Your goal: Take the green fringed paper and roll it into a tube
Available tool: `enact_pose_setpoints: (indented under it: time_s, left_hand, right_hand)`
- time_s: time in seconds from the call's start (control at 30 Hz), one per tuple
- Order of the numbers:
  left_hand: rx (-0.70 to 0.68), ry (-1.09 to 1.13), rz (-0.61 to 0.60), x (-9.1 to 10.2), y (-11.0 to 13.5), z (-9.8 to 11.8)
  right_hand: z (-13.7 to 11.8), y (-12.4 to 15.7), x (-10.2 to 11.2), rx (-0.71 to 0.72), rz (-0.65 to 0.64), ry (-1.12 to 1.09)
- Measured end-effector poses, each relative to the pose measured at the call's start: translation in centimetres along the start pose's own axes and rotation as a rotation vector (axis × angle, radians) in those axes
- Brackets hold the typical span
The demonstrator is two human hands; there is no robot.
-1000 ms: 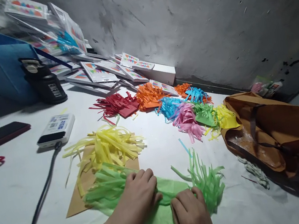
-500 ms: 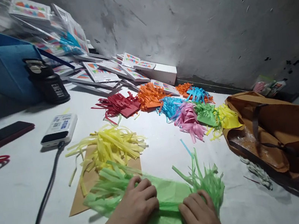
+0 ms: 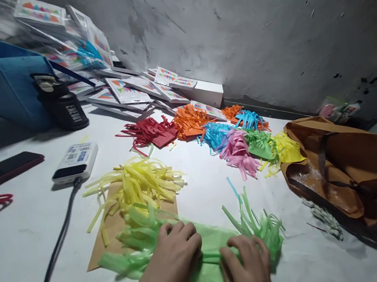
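Observation:
A sheet of green tissue paper (image 3: 213, 280) lies in front of me, its two ends cut into fringe strips. Across its middle runs a narrow folded ridge. My left hand (image 3: 181, 246) presses on the ridge with curled fingers, near the left fringe (image 3: 136, 228). At the ridge's other end, my right hand (image 3: 245, 267) grips the paper with bent fingers, beside the right fringe (image 3: 262, 230). The fingertips of both hands are partly hidden. Yellow fringed paper (image 3: 141, 183) rests on a brown sheet (image 3: 101, 246) just beyond the green paper.
Red (image 3: 150, 132), orange, blue, pink, green and yellow tassel bundles lie farther back. A brown bag (image 3: 353, 165) stands at right. On the left are a power bank (image 3: 75, 163) with cable, a phone (image 3: 0, 171), a black bottle (image 3: 59, 103) and a blue bag (image 3: 11, 85). Flat packages (image 3: 128, 90) pile by the wall.
My right hand has shifted slightly left and its fingers are more bent. My left hand has moved a little to the right. The left fringe has spread, and the ridge looks narrower.

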State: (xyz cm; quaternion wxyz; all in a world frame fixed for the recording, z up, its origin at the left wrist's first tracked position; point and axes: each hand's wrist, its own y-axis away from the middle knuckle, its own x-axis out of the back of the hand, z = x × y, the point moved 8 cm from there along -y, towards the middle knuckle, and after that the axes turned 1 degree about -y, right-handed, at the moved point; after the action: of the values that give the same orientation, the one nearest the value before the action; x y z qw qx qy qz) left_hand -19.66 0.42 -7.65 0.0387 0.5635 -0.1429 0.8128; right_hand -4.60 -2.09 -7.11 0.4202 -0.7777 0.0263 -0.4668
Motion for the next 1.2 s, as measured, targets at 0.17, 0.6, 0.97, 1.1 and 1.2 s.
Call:
enact_pose_setpoints:
  time_s: [0.17, 0.6, 0.97, 1.1, 1.2]
  left_hand:
    - [-0.198, 0.081, 0.204, 0.0, 0.7, 0.1]
    - [-0.343, 0.126, 0.209, -1.3, 1.3, 0.8]
    - [0.037, -0.032, -0.139, -0.6, -0.4, 1.8]
    - [-0.073, -0.134, -0.145, -0.9, -0.8, 2.4]
    - [-0.289, -0.153, -0.058, -1.2, -0.4, 3.4]
  right_hand:
    - [-0.8, -0.4, -0.9, 0.027, -0.081, -0.147]
    - [-0.1, 0.6, -0.4, 0.120, -0.054, -0.091]
    - [2.6, 1.1, -1.1, -0.104, -0.211, 0.177]
    - [3.2, 0.5, -1.4, -0.196, -0.264, 0.097]
    - [3.6, 0.2, -1.1, -0.253, -0.213, -0.039]
